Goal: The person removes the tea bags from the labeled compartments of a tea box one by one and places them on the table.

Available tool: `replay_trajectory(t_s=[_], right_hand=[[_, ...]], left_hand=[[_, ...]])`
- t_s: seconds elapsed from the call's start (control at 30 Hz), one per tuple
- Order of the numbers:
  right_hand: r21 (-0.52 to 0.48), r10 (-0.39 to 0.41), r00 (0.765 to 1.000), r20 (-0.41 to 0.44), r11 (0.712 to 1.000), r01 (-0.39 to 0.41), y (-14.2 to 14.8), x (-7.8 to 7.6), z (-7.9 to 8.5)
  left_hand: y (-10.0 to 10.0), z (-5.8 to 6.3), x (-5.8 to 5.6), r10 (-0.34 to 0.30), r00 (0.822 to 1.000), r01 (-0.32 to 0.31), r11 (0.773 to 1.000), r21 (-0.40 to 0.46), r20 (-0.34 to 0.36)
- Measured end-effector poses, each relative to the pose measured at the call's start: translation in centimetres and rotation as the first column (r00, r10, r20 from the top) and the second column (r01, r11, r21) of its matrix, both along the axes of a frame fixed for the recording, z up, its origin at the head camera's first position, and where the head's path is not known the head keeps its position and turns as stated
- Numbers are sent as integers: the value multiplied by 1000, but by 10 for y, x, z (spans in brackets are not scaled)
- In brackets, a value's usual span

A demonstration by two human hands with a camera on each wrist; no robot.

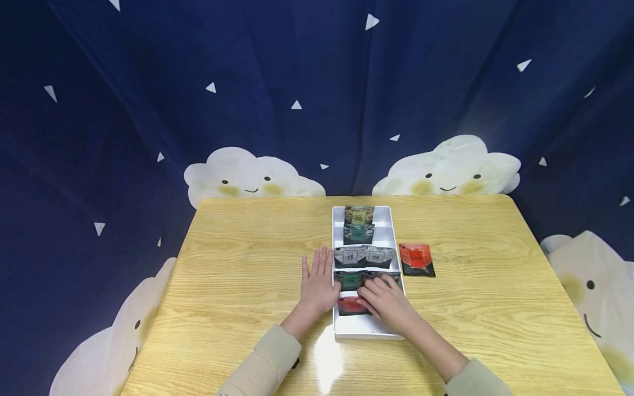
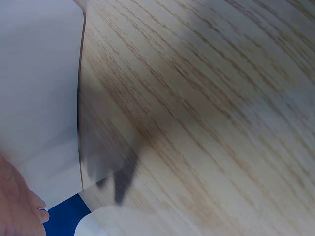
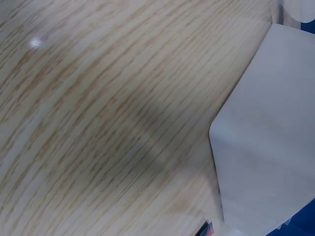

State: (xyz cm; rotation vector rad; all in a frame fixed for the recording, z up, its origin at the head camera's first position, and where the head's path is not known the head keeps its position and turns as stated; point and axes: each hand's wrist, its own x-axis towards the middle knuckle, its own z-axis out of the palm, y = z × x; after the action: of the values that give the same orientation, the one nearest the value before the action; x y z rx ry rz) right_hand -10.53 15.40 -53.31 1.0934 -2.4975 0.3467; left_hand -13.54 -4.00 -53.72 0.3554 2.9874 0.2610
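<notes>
A white tray (image 1: 366, 327) with crosswise dividers stands on the wooden table, holding rows of small flat packets. My left hand (image 1: 318, 286) lies along the tray's left side, fingers stretched forward and thumb at the wall. Over the tray's near right part, my right hand (image 1: 388, 305) has bent fingers between a dark green packet (image 1: 349, 281) and a red-and-black packet (image 1: 350, 306). Its palm side is hidden, so I cannot tell whether it pinches a packet. Both wrist views show mainly the tray's outer wall (image 3: 266, 132).
Farther up the tray sit grey-white packets (image 1: 349, 257), a teal packet (image 1: 359, 234) and a brown-gold packet (image 1: 359, 215). Another red-and-black packet (image 1: 417, 260) lies on the table just right of the tray. A dark blue curtain (image 1: 307, 71) with clouds hangs behind the table.
</notes>
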Motion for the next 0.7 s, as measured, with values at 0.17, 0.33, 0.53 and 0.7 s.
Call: replay_trajectory(t_s=[0.17,0.33,0.53,0.7], right_hand=[[11,-32,999,27,999,32,1,2,5],[-34,-48,997,53,998,50,3,2,13],[-89,-81,990,114,992,92,10,1,33],[-147,-101,988,113,982,117,20,-4,53]], left_hand=[[0,-1,0,0,1000,0,1000,1,-13],[0,-3,0,0,1000,0,1000,-1,-29],[0,-1,1,-4,1000,4,1000,-7,-27],[0,0,1,-5,1000,5,1000,-3,-24]])
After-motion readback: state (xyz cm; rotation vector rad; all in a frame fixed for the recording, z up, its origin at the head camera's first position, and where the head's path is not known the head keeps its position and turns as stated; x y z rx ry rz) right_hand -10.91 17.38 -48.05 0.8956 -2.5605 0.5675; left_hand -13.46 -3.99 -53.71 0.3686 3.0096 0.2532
